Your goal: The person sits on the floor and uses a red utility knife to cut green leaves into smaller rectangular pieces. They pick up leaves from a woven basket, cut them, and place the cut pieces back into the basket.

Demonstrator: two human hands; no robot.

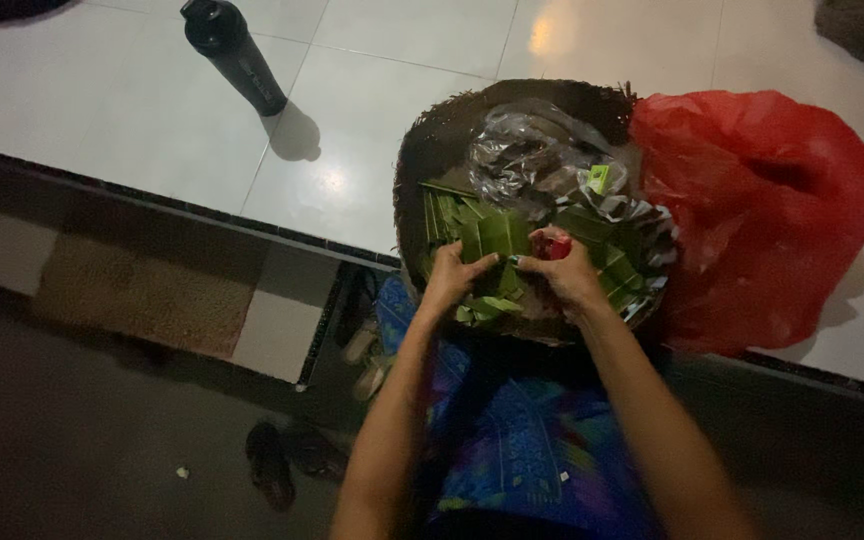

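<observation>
looks like a home porch: white tile step [152, 110], doormat [142, 290], sandals [272, 465] down on the ground

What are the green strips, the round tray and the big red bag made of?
Green strips: probably cut leaves, matte and creased flat.
Round tray: looks like woven plant fibre, dark, with a frayed edge.
Red bag: thin plastic, crinkled and slightly shiny.

White tile floor [132, 110], light glare; dark lower step w/ mat [142, 290].
</observation>
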